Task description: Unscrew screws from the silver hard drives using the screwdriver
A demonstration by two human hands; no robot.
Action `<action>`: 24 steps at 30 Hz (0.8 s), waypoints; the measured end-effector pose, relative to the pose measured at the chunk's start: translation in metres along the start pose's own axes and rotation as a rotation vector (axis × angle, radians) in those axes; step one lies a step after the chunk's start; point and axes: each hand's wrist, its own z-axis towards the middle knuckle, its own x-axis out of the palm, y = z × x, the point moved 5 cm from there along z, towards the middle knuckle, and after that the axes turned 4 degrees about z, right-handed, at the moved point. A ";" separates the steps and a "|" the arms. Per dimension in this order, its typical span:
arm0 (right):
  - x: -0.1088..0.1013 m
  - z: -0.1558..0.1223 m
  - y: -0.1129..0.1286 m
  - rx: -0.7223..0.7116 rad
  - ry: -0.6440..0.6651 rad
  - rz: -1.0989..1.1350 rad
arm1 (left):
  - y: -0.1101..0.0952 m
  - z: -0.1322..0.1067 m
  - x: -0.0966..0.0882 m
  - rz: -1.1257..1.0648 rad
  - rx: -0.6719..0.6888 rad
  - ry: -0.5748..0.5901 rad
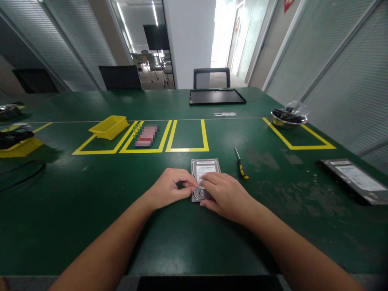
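Both hands meet on a hard drive (205,169) near the table's (91,210) front edge: left hand (169,188) pinching, right hand (222,194) resting on it.

Green table (91,226), black chairs (120,77), blinded glass walls (333,52), bright corridor (224,32).

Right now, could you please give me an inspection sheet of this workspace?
Surface: dark green table mat marked with yellow tape boxes; scuffed at right.
Job's things: silver metal hard drive lying flat; yellow-and-black-handled screwdriver just right of it, apart.
Clutter: yellow plastic bin; round metal bowl of dark parts; second flat drive at right; black flat tray on the far side.
Grippers: left hand with fingertips pinched at the hard drive's left edge; right hand lying over its near half; grip unclear.
Cables: black cable looped at far left.
Surroundings: black chairs, blind-covered glass walls, bright corridor beyond.
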 end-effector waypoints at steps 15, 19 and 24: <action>0.002 0.000 -0.001 -0.011 -0.004 0.001 | 0.000 -0.001 0.006 0.007 0.036 0.150; 0.002 -0.001 -0.001 -0.013 -0.006 -0.005 | 0.000 -0.002 0.007 -0.005 0.064 0.248; 0.002 -0.001 0.000 -0.003 0.004 -0.008 | 0.001 -0.003 0.008 0.004 0.086 0.319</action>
